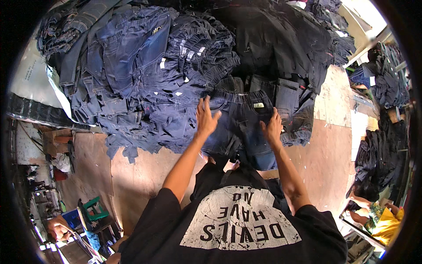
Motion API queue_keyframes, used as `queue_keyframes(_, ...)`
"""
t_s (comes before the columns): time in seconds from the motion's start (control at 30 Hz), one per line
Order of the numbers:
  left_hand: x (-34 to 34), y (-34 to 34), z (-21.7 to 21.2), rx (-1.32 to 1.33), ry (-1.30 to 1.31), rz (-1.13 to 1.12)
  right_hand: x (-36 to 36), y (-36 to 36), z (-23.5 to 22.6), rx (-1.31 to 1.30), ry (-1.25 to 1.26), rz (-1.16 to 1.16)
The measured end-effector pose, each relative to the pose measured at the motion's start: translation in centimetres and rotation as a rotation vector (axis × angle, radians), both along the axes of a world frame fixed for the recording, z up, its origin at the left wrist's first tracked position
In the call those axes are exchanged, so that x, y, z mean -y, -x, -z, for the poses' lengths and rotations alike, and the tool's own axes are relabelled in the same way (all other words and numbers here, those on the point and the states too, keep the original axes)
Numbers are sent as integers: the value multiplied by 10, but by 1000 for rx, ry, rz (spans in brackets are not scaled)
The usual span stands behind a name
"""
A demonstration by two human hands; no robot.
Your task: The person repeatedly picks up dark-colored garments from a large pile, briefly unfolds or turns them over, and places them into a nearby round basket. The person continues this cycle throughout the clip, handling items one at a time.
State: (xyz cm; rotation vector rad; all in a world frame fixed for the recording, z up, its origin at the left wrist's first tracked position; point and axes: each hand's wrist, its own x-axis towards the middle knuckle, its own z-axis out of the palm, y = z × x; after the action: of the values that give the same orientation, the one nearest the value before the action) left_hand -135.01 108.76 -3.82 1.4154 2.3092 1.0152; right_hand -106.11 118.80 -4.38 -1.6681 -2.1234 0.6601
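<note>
A pair of dark blue denim trousers (257, 132) with a gathered waist lies spread in front of me. A small pale label sits near its waistband. My left hand (206, 118) is at the left side of the trousers, fingers stretched out and thumb apart. On the right side, my right hand (271, 127) rests by the trousers' edge, its fingers also extended. Neither hand grips anything; how firmly they touch the cloth cannot be made out. Beyond and to the left rises a big heap of blue jeans (127, 61), several with white tags at bunched waists.
Black garments (281, 39) are piled at the far right of the heap. Wooden boards (136, 169) cover the floor. More dark clothes (376, 158) hang or lie along the right. A person in yellow (389, 226) sits at the lower right; another person's hand (59, 229) shows at the lower left.
</note>
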Motion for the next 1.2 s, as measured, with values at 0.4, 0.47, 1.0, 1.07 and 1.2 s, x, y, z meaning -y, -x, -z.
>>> queue_keyframes(0.4,46,-32,48,-127,254,512,97,47,22,105,73,-389)
queue_keyframes(0.47,50,-25,44,-47,210,537,87,57,7,67,212,-244)
queue_keyframes(1.0,221,232,15,498,-96,-255,-187,585,-213,-170,3,32)
queue_keyframes(1.07,227,256,1,478,-175,-310,-198,595,-204,-270,5,152)
queue_keyframes(1.2,204,307,-51,360,-331,-242,-197,583,-191,-375,-262,3)
